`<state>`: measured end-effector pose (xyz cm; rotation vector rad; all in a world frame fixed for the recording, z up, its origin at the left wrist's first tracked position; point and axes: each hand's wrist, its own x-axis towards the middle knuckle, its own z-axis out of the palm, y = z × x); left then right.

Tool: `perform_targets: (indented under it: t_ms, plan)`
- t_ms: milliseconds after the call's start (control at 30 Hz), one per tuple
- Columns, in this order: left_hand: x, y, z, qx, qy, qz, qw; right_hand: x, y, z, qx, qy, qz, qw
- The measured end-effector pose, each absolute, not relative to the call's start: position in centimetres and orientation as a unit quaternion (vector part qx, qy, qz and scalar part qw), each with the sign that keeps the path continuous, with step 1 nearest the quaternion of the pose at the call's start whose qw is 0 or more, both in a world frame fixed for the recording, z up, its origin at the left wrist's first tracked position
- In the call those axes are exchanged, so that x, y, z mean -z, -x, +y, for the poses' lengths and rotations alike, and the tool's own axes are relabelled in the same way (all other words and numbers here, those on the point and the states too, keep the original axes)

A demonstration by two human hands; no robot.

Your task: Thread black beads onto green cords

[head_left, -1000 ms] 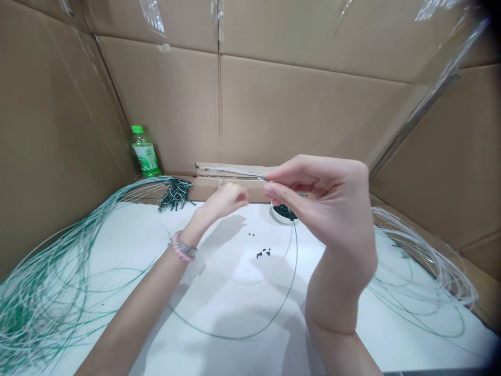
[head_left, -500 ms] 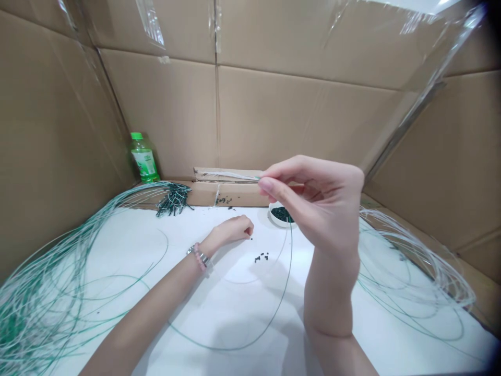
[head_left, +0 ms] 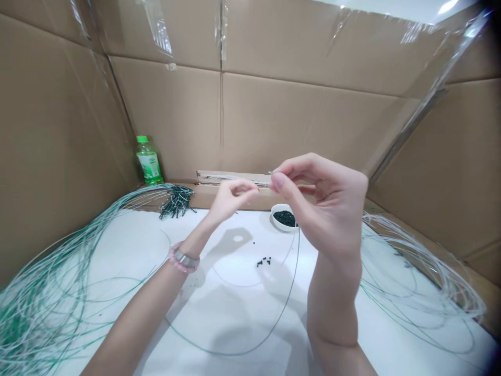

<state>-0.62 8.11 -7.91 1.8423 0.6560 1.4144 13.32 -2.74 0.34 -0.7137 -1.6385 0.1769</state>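
My right hand (head_left: 321,198) is raised, its thumb and index finger pinched on a thin green wire (head_left: 270,172) whose tip pokes out to the left. The wire hangs below the hand and loops across the white tabletop (head_left: 188,324). Just left of that tip, my left hand (head_left: 234,198) is lifted off the table with thumb and fingertips together. A tiny dark piece shows at those fingertips, too small to make out well. Several small black pieces (head_left: 264,261) lie loose below, and a white bowl (head_left: 275,224) of similar pieces stands partly behind my right hand.
A large bundle of green and white wires (head_left: 50,277) spreads along the left, with dark pieces on its ends (head_left: 177,202). More wires (head_left: 434,277) curl at the right. A green bottle (head_left: 149,164) stands in the back left corner. Cardboard walls (head_left: 305,120) surround the table.
My left hand has risen from the tabletop toward the wire tip, its fingers now pinched. My right hand stays almost in place, with less wire sticking out past its fingertips.
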Motion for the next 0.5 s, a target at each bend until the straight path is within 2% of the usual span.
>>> perform_targets:
  t_ms: [100, 200, 333, 500]
  plan:
    - [4.2, 1.6, 5.7, -0.654, -0.579, 0.164, 0.459, -0.2, -13.0, -3.0, -0.059, 0.307, -0.710, 0.630]
    - [2.1, 1.9, 2.7, -0.649, -0.544, 0.083, 0.526, -0.1, -12.4, -3.2, -0.056, 0.290, -0.716, 0.633]
    - [1.6, 1.6, 0.9, -0.615, -0.559, 0.033, 0.555, 0.2, -11.7, -3.6, -0.079, 0.258, -0.728, 0.630]
    - [1.7, 1.4, 0.8, -0.607, -0.580, 0.013, 0.543, 0.3, -11.7, -3.8, -0.079, 0.237, -0.727, 0.640]
